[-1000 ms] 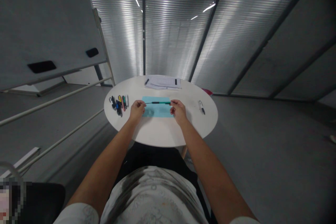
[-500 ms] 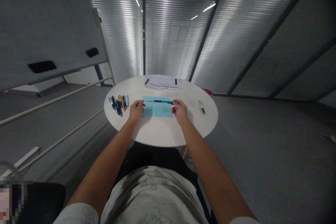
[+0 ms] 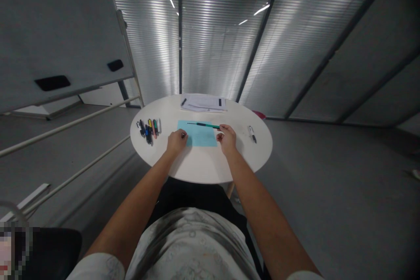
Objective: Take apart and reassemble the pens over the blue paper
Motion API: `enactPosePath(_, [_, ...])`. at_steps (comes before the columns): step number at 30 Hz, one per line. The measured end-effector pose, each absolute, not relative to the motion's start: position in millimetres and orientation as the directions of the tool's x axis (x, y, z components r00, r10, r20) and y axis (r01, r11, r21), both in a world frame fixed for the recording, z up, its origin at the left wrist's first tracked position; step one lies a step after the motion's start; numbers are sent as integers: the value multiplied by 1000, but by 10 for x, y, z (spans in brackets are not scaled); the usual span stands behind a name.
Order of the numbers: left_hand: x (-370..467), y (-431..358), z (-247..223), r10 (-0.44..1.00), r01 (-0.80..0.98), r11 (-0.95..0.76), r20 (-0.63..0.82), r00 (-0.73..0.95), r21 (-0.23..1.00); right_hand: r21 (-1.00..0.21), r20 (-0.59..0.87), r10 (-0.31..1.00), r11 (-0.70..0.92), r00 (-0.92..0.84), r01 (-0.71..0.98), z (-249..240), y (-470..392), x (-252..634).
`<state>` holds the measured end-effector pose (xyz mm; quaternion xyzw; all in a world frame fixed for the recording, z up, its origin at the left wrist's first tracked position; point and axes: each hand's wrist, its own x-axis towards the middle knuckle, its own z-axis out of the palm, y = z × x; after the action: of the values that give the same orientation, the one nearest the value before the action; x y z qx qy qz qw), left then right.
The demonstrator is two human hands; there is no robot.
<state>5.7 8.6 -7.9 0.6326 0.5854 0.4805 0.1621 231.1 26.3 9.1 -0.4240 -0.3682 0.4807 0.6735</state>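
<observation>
Held nearly level over a light blue sheet of paper [image 3: 201, 138] is a slim green-and-black pen-like thing [image 3: 210, 126]. A thin dark rod sticks out of its left end; I cannot tell its exact kind. My right hand [image 3: 227, 139] pinches its right end, fingers closed. At the left part of the sheet, my left hand [image 3: 176, 142] is closed, apart from the rod. A small dark bit shows at its fingertips, too small to name.
The round white table [image 3: 197, 168] bears a cluster of pens and markers [image 3: 149, 130] at left. A stack of papers [image 3: 203, 103] lies at the back, a white-and-black marker [image 3: 252, 134] at right. A whiteboard frame [image 3: 136, 74] stands left of the table.
My left hand has let go of the rod's left end and come nearer and to the right, fingers closed. The pen-like thing now tilts slightly, held by my right hand alone.
</observation>
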Motion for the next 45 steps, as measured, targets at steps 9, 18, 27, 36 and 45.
enactPosePath(9, [91,67,-70,933,824,-184,359,-25,537,-930,80,952,178,295,-322,72,281,2293])
enactPosePath(18, [83,57,-46,932,776,-180,356,-62,605,-924,69,956,168,284,-343,86,271,2290])
enactPosePath(27, [13,131,-113,885,303,-326,402,-234,896,-942,91,971,156,221,-297,89,253,2281])
enactPosePath(36, [8,124,-113,899,441,-376,435,-37,815,-964,108,985,137,136,-227,85,240,2269])
enactPosePath(45, [-2,89,-71,915,438,-347,402,-35,829,-957,116,980,154,164,-244,63,264,2262])
